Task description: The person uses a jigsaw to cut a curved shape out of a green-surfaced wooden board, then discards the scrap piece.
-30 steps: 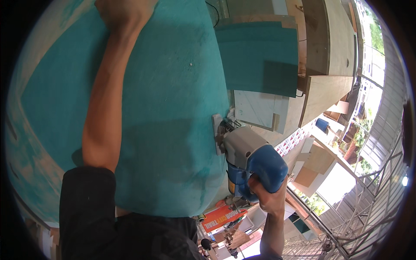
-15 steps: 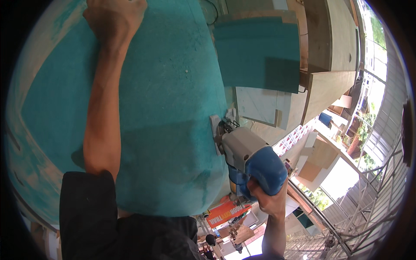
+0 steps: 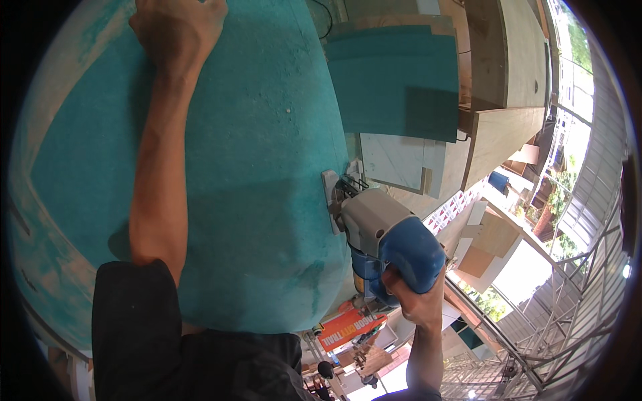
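A large teal board (image 3: 254, 147) with scuffed, paler patches fills the left and middle of the head view. Along its right edge sits a blue and grey jigsaw (image 3: 381, 220), its flat metal shoe (image 3: 330, 200) lying against the board's rim. My right hand (image 3: 418, 297) is wrapped round the jigsaw's handle. On the far part of the board my left hand (image 3: 179, 30) rests, back of the hand up. The picture's upper edge cuts off its fingers, so their grip is hidden.
Beyond the board's right edge lie a dark green panel (image 3: 394, 83), a white marbled sheet (image 3: 391, 164) and wooden boards (image 3: 505, 144). An orange printed sign (image 3: 348, 327) shows below the jigsaw. Metal roof framing (image 3: 568, 321) stands at the far right.
The jigsaw and my right hand have shifted very slightly up along the board's edge. My left hand stays in place.
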Action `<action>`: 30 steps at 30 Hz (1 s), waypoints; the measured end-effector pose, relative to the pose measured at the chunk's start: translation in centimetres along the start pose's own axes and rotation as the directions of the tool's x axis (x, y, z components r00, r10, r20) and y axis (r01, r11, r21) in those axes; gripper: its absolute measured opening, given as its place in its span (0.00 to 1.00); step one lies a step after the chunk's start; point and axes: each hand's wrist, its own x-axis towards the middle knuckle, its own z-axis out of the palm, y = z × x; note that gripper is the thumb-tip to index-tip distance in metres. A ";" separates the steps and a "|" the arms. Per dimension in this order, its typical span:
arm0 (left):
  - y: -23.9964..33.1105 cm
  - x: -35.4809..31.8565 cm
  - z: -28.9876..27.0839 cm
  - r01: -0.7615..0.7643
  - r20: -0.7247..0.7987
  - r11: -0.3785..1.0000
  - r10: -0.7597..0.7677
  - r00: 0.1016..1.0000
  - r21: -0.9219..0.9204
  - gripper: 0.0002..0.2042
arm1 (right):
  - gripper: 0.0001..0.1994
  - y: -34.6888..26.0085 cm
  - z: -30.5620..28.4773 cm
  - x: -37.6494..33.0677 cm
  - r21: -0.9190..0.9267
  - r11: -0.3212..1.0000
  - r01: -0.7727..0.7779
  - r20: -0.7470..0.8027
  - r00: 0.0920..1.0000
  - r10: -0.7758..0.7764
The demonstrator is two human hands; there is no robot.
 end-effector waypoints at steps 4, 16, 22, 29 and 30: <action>-0.1 -0.1 0.2 -0.033 -0.029 0.999 0.033 0.999 0.004 0.10 | 0.08 0.0 -0.2 0.3 -0.031 0.999 0.010 0.000 1.000 -0.010; -0.4 0.1 0.6 -0.032 -0.028 0.999 0.032 0.999 -0.010 0.12 | 0.08 -1.4 0.1 1.1 0.000 1.000 0.012 -0.007 1.000 -0.012; 0.0 0.3 0.4 -0.025 0.000 1.000 0.025 1.000 -0.007 0.12 | 0.07 -1.8 -0.1 1.7 -0.004 1.000 0.028 -0.001 1.000 -0.028; 0.2 0.3 0.0 -0.013 0.003 1.000 0.013 1.000 -0.027 0.12 | 0.07 -2.6 0.1 2.5 -0.016 0.998 0.062 0.007 0.998 -0.062; 0.3 0.3 0.0 -0.015 0.001 0.999 0.015 1.000 -0.035 0.12 | 0.07 -2.7 0.0 2.5 -0.018 0.999 0.052 0.007 0.999 -0.051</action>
